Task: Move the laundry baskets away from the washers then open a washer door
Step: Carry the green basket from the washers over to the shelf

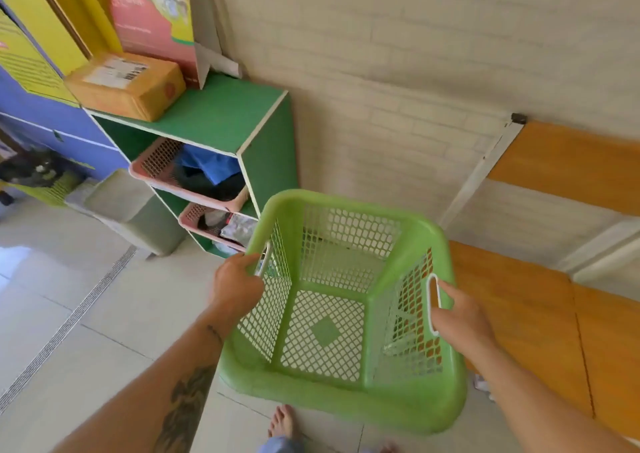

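Empty light-green plastic mesh laundry basket [343, 310] held off the pale tiled floor [86, 331], centre of view, open top facing the camera. Left hand [237, 286] curled shut around the basket's left rim by its white handle, at 9 o'clock of the basket. Right hand [460, 314] at 3 o'clock, wrapped around the white loop handle [433, 305] on the right rim, thumb lying along the outside. Both forearms extended; left one shows dark tattoos. A bare foot [282, 421] on the floor at 6 o'clock, just under the basket's near edge. Green wooden shelf unit [225, 113] at 11 o'clock of the basket, against the pale brick-pattern wall [381, 54]; its compartments hold two pink plastic mesh baskets [187, 175] with clothing inside. Yellow-brown wrapped parcel [128, 85] sits on the shelf top, left end. Grey lidded bin [128, 210] on the floor at 9 o'clock of the shelf. Orange-topped bench [519, 314] at 3 o'clock, beside the basket.
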Available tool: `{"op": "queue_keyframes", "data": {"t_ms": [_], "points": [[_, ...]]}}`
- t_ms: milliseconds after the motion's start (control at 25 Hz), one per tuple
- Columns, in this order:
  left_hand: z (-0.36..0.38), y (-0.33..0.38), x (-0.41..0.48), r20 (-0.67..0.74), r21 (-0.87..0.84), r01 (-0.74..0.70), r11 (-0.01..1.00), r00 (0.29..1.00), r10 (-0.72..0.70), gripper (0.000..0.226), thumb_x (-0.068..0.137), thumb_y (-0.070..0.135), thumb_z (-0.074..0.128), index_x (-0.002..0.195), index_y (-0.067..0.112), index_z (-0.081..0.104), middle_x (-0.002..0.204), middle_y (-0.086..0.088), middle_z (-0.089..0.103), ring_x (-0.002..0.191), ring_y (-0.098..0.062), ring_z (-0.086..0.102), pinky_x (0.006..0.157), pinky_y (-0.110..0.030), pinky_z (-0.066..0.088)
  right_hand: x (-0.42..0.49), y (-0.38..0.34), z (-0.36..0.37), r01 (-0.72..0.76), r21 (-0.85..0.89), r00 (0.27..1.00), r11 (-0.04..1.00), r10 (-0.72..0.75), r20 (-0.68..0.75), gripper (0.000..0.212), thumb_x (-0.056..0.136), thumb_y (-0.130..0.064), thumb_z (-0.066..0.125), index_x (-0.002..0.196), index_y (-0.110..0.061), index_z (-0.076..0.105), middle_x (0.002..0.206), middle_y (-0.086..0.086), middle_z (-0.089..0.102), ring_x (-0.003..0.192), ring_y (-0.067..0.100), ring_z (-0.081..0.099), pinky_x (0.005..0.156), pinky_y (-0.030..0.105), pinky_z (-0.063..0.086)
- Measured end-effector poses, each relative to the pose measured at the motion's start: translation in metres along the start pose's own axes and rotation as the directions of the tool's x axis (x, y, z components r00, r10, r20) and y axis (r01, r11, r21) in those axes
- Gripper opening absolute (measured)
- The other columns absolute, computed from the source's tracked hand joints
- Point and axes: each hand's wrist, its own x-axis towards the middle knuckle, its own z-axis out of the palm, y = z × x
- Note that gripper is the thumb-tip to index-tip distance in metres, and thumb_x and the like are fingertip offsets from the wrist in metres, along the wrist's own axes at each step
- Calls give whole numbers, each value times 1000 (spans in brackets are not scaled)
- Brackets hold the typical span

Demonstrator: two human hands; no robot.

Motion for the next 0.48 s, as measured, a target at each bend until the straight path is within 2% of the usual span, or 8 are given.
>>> {"op": "queue_keyframes", "data": {"t_ms": [120, 240, 360, 480], "points": [[42, -25, 63, 105, -57, 109, 992, 989, -102, 61, 71, 7, 53, 128, 26, 58, 102, -6, 64, 73, -26, 67, 63, -40, 60, 45, 0, 53, -112, 51, 994, 992, 111, 21, 81, 71, -7, 50, 145, -36, 36, 117, 18, 63, 30, 2, 50, 28, 17, 30], [93, -61, 118, 130, -118, 140, 983, 984, -124, 62, 73, 8, 55, 131, 28, 55, 115, -4, 62, 64, -17, 64, 49, -29, 54, 102, 14, 110, -172, 76, 985, 982, 170, 33, 81, 71, -8, 51, 146, -35, 35, 118, 17, 62, 30, 3, 49, 29, 18, 31], [130, -86, 156, 147, -146, 115, 983, 985, -94, 60, 76, 9, 57, 132, 28, 55, 133, 0, 54, 72, -16, 66, 49, -23, 52, 139, 27, 150, -163, 110, 986, 981, 159, 39, 80, 74, -5, 51, 148, -32, 31, 142, 11, 47, 33, 3, 49, 34, 22, 38], [159, -102, 180, 193, -165, 131, 978, 976, -98, 59, 77, 10, 60, 131, 33, 55, 138, 4, 51, 63, -9, 61, 41, -14, 44, 165, 36, 169, -180, 113, 984, 977, 178, 28, 81, 76, -8, 54, 149, -32, 28, 136, 9, 49, 53, 12, 60, 42, 29, 46]]}}
